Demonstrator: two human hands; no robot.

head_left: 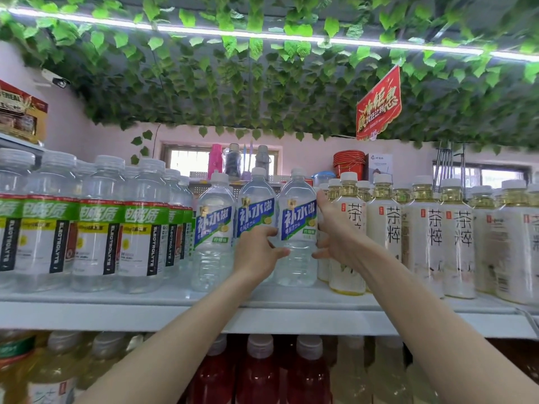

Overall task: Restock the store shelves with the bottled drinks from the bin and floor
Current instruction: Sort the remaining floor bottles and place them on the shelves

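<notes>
With left hand (258, 252) and right hand (335, 233) both grasping the blue-label bottle (297, 225) beside the tea bottles (382, 228), I am topping up a seemingly near-full shelf (145, 313).

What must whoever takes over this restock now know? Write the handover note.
Left hand: grips the left side of the clear plastic bottle with the blue label.
Right hand: grips that bottle's right side, beside the cream-white tea bottles.
Bottle: appears to stand upright on the white upper shelf, right of two matching bottles.
Done: this bottle is shelved.
Left: let go; bin and floor stock are out of view, so the remainder is unknown.
</notes>
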